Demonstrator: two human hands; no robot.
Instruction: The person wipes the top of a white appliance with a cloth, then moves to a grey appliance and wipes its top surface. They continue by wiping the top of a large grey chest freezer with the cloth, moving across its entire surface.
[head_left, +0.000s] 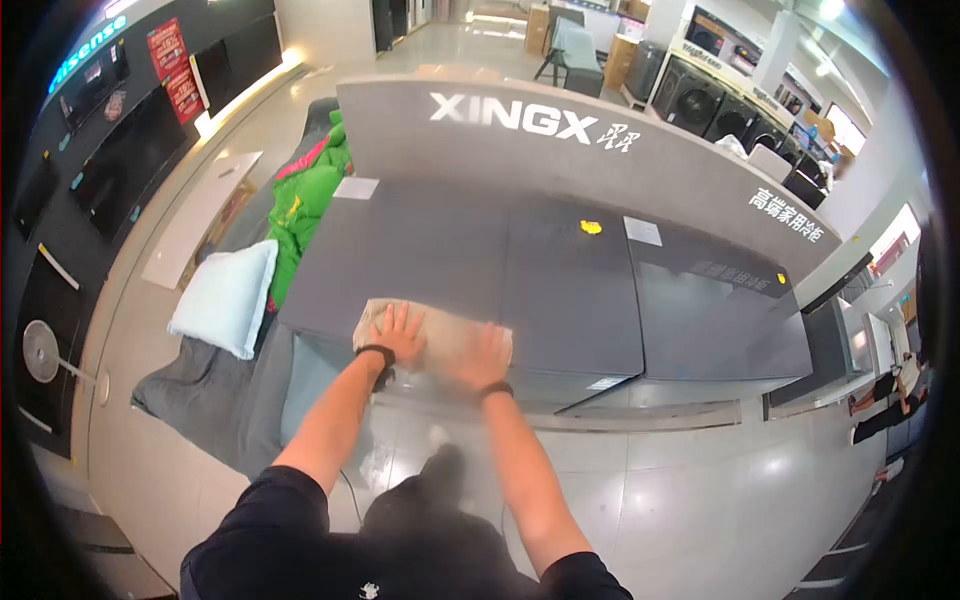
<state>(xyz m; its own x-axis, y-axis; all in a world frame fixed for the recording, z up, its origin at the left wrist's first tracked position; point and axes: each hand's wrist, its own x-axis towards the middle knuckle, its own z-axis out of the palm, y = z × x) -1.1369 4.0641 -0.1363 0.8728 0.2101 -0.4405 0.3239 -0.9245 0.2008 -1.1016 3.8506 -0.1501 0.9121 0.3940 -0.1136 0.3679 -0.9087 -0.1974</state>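
A tan cloth (440,328), folded into a flat strip, lies on the dark grey top of a chest freezer (430,235) near its front edge. My left hand (398,336) rests flat on the cloth's left part, fingers spread. On the right end of the cloth is my right hand (484,356), blurred by motion, its fingers stretched out. Both wrists wear dark bands. A second dark freezer (715,310) stands against the right side of the first. A white paper (357,188) and a yellow sticker (591,228) lie on the tops.
Behind the freezers rises a grey sign board (390,115) lettered XINGX. To the left, a grey-covered sofa (215,400) holds a pale blue pillow (225,298) and a green cloth (303,203). A white fan (42,350) is at far left; washing machines (690,98) line the back right.
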